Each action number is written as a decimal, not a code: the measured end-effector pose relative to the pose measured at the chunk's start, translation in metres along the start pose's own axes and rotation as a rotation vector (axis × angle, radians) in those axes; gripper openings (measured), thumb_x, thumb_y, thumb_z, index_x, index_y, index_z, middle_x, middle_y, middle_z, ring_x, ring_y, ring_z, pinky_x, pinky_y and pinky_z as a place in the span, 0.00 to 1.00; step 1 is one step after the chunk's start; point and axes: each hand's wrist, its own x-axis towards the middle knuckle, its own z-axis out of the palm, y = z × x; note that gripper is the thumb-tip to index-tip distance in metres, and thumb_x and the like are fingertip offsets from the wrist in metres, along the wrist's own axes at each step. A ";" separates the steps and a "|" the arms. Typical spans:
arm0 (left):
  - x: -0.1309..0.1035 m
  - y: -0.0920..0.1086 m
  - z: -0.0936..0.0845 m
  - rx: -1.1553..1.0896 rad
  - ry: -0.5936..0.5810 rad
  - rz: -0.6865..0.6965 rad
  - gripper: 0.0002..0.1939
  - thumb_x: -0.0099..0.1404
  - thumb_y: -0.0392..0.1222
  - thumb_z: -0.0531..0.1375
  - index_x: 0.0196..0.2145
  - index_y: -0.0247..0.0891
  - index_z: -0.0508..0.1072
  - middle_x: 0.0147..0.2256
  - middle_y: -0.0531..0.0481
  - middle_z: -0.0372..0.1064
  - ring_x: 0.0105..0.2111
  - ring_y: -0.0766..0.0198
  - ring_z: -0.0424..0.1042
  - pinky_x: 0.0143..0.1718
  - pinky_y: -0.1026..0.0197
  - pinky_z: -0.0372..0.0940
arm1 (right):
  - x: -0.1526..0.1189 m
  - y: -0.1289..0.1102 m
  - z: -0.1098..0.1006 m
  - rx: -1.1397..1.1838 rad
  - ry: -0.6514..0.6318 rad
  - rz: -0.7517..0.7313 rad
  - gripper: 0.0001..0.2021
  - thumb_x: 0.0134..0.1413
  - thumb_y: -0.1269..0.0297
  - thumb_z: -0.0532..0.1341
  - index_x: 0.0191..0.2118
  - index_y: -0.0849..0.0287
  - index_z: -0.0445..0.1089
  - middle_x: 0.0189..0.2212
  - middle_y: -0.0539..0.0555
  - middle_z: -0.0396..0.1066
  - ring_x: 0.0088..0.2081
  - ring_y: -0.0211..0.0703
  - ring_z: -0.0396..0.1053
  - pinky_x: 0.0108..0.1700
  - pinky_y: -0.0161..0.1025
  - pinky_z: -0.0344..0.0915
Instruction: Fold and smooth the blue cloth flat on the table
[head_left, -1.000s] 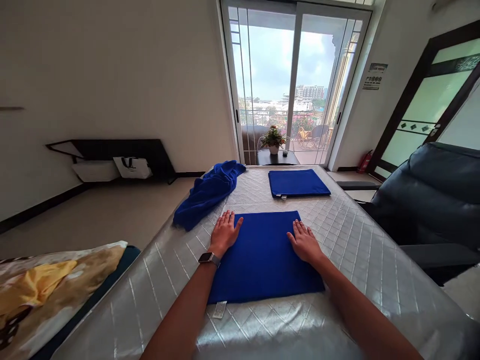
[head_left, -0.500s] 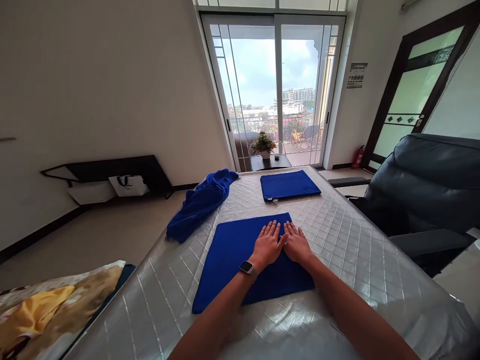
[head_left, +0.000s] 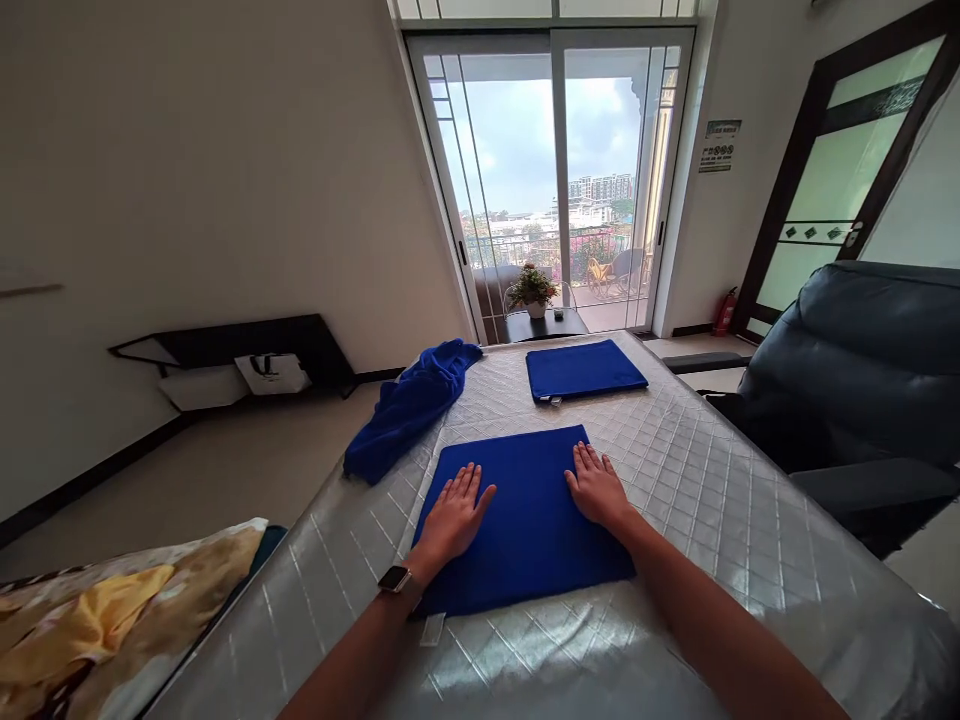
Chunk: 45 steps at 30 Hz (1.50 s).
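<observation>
Apart now, where they met half a second earlier near the cloth's right side, the left hand (head_left: 452, 515) has slid left and the right hand (head_left: 600, 488) rests by the right edge. Both are palm down, fingers extended and thumbs spread, clamped on nothing. Beneath and between them lies a flat, four-sided royal-blue cloth (head_left: 525, 535), spread on a silver quilted mattress (head_left: 705, 520). It looks wider from side to side than from near to far, though the slanted view leaves its true long axis uncertain. Its left edge is nearer the left hand, its far right corner nearer the right; a small white label (head_left: 433, 630) sticks out at the near left corner. Beyond the fingertips sits a neatly folded blue cloth (head_left: 585, 369), with a crumpled blue cloth (head_left: 409, 415) to the far left.
</observation>
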 end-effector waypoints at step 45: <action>-0.024 -0.028 -0.002 -0.030 0.174 -0.100 0.44 0.74 0.66 0.40 0.70 0.25 0.56 0.70 0.32 0.52 0.71 0.48 0.50 0.71 0.43 0.49 | -0.051 0.000 0.012 -0.065 0.020 -0.037 0.35 0.72 0.49 0.36 0.75 0.67 0.39 0.75 0.55 0.35 0.75 0.45 0.31 0.73 0.48 0.32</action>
